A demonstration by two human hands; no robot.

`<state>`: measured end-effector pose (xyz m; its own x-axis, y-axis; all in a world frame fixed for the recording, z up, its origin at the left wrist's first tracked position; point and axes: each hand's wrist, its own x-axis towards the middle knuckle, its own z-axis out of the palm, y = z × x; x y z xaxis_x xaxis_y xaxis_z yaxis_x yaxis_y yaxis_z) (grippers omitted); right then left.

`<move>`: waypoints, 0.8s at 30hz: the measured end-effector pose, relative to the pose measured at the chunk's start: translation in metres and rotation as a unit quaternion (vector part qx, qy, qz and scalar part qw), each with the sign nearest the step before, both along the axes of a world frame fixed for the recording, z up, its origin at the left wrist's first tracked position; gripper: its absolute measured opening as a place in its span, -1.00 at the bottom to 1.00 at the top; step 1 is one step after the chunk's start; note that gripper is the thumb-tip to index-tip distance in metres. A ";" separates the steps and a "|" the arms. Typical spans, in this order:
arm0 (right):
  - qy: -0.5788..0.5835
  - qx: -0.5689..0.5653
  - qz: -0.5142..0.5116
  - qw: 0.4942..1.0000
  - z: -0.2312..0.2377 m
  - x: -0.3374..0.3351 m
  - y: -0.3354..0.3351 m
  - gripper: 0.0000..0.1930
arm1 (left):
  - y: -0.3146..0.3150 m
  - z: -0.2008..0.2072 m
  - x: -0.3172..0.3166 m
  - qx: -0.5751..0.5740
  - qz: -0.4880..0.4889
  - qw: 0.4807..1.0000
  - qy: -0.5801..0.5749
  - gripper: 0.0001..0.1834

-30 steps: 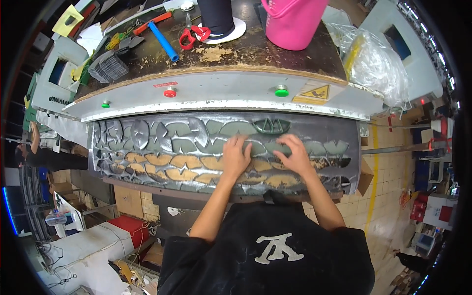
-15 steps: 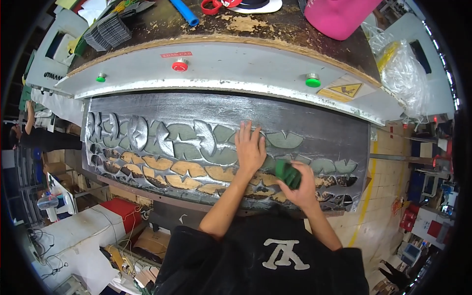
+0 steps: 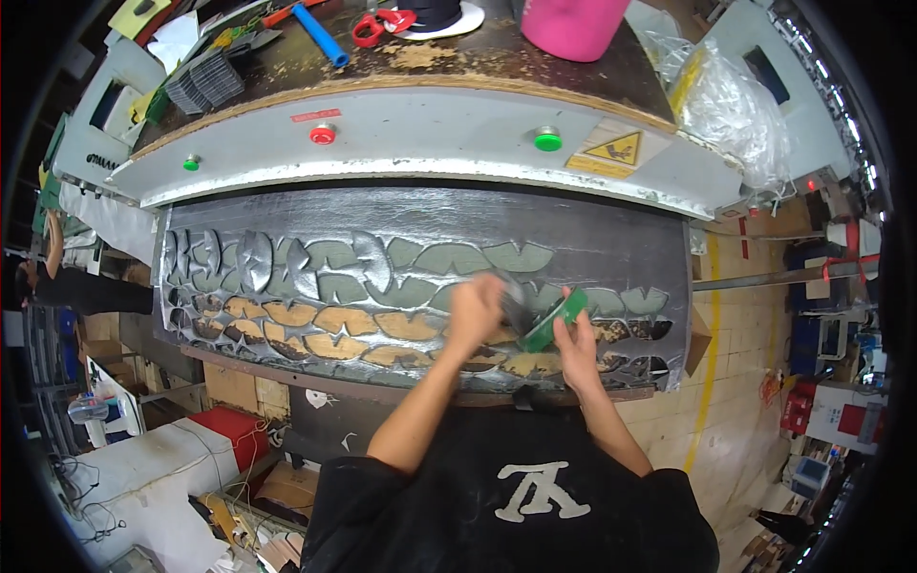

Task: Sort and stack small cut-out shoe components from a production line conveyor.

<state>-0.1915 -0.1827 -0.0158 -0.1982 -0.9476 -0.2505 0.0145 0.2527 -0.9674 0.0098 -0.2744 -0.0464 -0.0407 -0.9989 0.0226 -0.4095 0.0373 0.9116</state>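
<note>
A dark sheet lies on the press bed, with rows of leaf-shaped cut-outs. Some openings show green-grey beneath, others tan. Several curved silver-grey pieces stick up at its left end. Over the sheet's right half, my right hand is closed around a green cutting die, held tilted. My left hand, smeared by motion, is closed on a dark cut piece right beside the die. Whether that piece still touches the die I cannot tell.
A grey press beam with red and green buttons spans beyond the sheet. On its worn top lie a blue tube, red scissors, stacked grey pieces and a pink container. Another person stands at far left.
My left hand has lifted off the sheet, moved toward the die and closed on a dark piece. The die has been raised and turned in my right hand. The view has shifted.
</note>
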 end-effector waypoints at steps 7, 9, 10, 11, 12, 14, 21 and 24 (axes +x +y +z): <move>0.153 0.114 -0.052 0.980 -0.006 -0.088 -0.080 -0.43 | -0.060 0.016 0.027 -0.113 0.179 0.952 -0.222 -0.47; 0.446 0.007 0.055 0.894 -0.018 -0.120 -0.078 -0.56 | -0.056 0.044 -0.015 -0.147 0.076 0.972 -0.169 -0.35; 0.440 0.004 0.057 0.896 -0.017 -0.127 -0.078 -0.56 | -0.049 0.050 -0.035 -0.124 0.002 0.982 -0.145 -0.32; 0.482 -0.016 0.082 0.872 -0.008 -0.132 -0.080 -0.58 | -0.042 0.049 -0.055 -0.067 -0.044 0.985 -0.152 -0.30; 0.524 -0.037 0.103 0.845 -0.004 -0.137 -0.084 -0.58 | -0.038 0.044 -0.076 -0.013 -0.092 0.983 -0.156 -0.29; 0.495 -0.026 0.103 0.862 -0.011 -0.148 -0.094 -0.64 | -0.029 0.001 -0.105 -0.004 -0.098 0.988 -0.119 -0.29; 0.403 -0.189 0.122 0.887 -0.056 -0.173 -0.091 -0.79 | -0.024 -0.037 -0.144 -0.078 0.040 0.993 -0.078 -0.44; 0.404 -0.184 0.134 0.886 -0.054 -0.176 -0.090 -0.79 | -0.022 -0.036 -0.141 -0.083 0.031 0.994 -0.071 -0.47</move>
<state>-0.3678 -0.2726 -0.0701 0.0724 -0.9759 0.2059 -0.7339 -0.1919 -0.6516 -0.1314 -0.2962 -0.0827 0.0064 -0.9825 0.1862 -0.5390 0.1535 0.8282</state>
